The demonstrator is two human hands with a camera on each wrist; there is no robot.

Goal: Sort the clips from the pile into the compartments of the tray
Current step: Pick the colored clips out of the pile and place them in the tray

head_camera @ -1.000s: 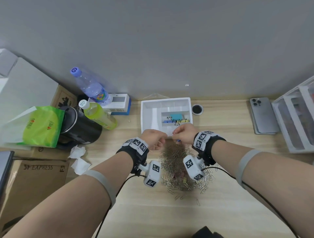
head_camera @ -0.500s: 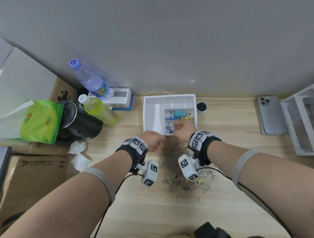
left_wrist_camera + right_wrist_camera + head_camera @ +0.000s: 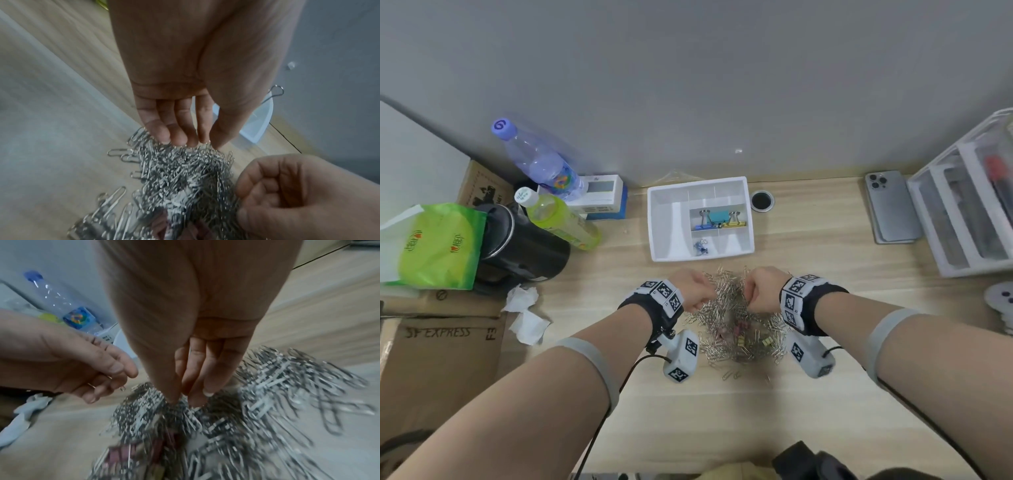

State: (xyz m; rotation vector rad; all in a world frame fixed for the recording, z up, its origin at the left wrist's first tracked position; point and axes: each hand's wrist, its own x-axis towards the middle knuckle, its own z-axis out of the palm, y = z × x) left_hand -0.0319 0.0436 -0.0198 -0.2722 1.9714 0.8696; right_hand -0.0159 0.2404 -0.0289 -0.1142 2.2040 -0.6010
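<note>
Now both hands dig in the pile (image 3: 736, 329) below the tray (image 3: 669, 222): left hand (image 3: 697, 291) loosely curled around one paperclip, right hand (image 3: 763, 289) pinching fingertips. Best lift one clip cleanly, shaking off tangles.

Tray (image 3: 654, 222) at back of bench (image 3: 722, 411), pile of clips (image 3: 736, 325) just in front; bottles (image 3: 541, 164) left, phone (image 3: 892, 209) right; both hands over pile.

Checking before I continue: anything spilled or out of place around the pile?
A few paper clips lie loose on the desk just beyond the pile, on its near side. Crumpled tissue sits left of it. Nothing looks damaged.
</note>
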